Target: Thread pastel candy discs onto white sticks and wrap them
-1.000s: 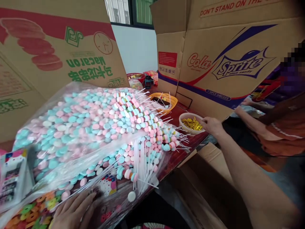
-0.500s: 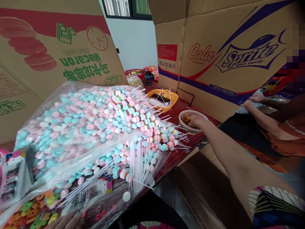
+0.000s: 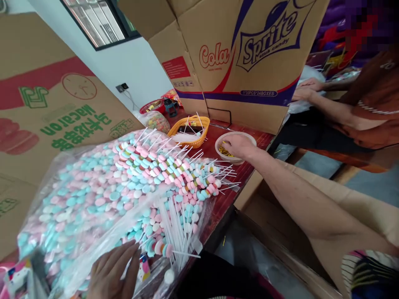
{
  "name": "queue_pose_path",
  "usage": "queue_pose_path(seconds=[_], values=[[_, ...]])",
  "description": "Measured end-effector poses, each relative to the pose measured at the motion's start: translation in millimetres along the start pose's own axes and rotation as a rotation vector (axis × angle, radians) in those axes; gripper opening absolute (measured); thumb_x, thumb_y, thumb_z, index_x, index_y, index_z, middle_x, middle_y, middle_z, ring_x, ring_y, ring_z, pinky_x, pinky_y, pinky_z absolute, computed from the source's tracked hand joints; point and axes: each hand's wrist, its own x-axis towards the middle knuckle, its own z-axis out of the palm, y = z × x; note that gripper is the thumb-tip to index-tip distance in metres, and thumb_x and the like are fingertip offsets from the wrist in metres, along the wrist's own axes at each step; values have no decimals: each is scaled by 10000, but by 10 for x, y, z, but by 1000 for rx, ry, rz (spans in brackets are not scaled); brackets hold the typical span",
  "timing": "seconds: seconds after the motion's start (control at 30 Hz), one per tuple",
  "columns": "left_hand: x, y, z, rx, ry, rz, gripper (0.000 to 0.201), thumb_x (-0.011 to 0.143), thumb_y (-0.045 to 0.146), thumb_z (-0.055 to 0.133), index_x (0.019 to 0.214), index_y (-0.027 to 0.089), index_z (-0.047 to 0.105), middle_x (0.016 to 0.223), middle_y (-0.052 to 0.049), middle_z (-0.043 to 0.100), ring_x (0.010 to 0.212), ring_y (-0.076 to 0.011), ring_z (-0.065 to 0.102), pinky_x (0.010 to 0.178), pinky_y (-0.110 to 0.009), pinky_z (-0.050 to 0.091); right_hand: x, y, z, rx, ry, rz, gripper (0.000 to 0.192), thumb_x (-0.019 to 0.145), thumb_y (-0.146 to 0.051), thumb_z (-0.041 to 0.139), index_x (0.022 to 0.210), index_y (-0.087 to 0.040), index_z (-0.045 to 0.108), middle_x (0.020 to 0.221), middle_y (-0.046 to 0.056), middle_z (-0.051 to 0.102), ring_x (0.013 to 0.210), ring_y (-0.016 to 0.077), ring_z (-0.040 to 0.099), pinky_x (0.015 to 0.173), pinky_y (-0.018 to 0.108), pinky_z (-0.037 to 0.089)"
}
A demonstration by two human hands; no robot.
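My right hand (image 3: 236, 145) reaches into a small clear plastic bowl (image 3: 249, 139) of gold twist ties (image 3: 225, 151), fingers curled down among them. My left hand (image 3: 114, 272) lies flat, fingers spread, on the near edge of a big clear plastic bag (image 3: 77, 199) full of pink, blue and white candy discs. On top of the bag lies a pile of candy skewers (image 3: 168, 166) with white sticks pointing right. A bundle of bare white sticks (image 3: 177, 224) lies at the bag's near side.
An orange basket (image 3: 190, 133) with sticks stands behind the bowl on the red-brown table (image 3: 224, 199). Large cardboard boxes (image 3: 243, 62) rise behind and on the left (image 3: 46, 112). Another person's arms (image 3: 314, 97) work at the right. An open carton (image 3: 280, 241) sits below the table edge.
My right hand has gone from the bowl's rim down into the twist ties. My left hand is back in view on the bag's near edge. The view tilted and swung.
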Motion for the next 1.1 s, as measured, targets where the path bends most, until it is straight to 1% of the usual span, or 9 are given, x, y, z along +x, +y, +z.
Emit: queue_pose_path(seconds=[0.13,0.27,0.4,0.5,0.57,0.63,0.8,0.97,1.1], values=[[1071,307,25,-92,133,118,128,827,216,538,929,203,615,896,-59,712,819,-205,647,745,-347,475,-203,252,234,-41,31,-3,308,869,-307,414,866,-161,685,962,131,669,929,271,547,856,434,315],[2091,583,333,-214,62,156,192,862,267,481,892,183,651,894,-57,715,862,-198,642,808,-352,473,-180,485,359,-58,91,43,336,891,-229,358,830,-124,671,858,144,665,894,281,538,858,483,274],[2922,884,757,-250,-244,124,271,863,274,450,984,147,656,1000,-79,696,952,-199,625,879,-330,467,-138,622,287,-53,224,99,362,914,-286,334,927,-115,653,1006,163,627,1026,299,469,920,469,232],[3307,1103,1039,-111,-496,112,327,873,267,423,1116,157,612,1156,-81,640,1086,-193,572,961,-310,416,-283,581,365,91,396,29,384,937,-279,275,963,-131,628,1017,141,618,1006,249,480,911,384,289],[3460,1212,1198,-43,-599,115,333,849,250,454,1133,166,606,1185,-95,624,1104,-212,564,954,-330,419,-408,519,531,192,438,-24,385,942,-233,248,938,-143,622,957,117,634,921,204,521,847,319,347],[3559,1279,1333,4,-684,115,320,780,219,534,1078,166,639,1140,-117,647,1047,-251,596,895,-368,454,-489,474,730,218,413,-38,347,929,-203,283,889,-154,624,888,93,649,840,180,539,790,284,371],[3667,1286,1521,90,-851,168,189,694,165,581,837,198,700,948,-86,713,918,-253,639,803,-370,470,-472,481,997,214,344,25,291,903,-214,360,805,-163,629,811,83,646,781,190,514,746,295,347],[3565,1109,1435,71,-843,317,264,816,181,428,922,215,668,989,-46,703,1002,-231,596,963,-453,338,-447,506,983,213,283,89,260,881,-193,384,830,-161,637,859,93,638,817,208,480,729,315,311],[3335,898,1200,44,-671,484,272,834,189,399,934,195,653,995,-56,692,994,-219,576,1017,-467,267,-461,499,970,210,250,115,269,882,-182,370,843,-153,635,876,101,626,838,220,464,724,331,293]])
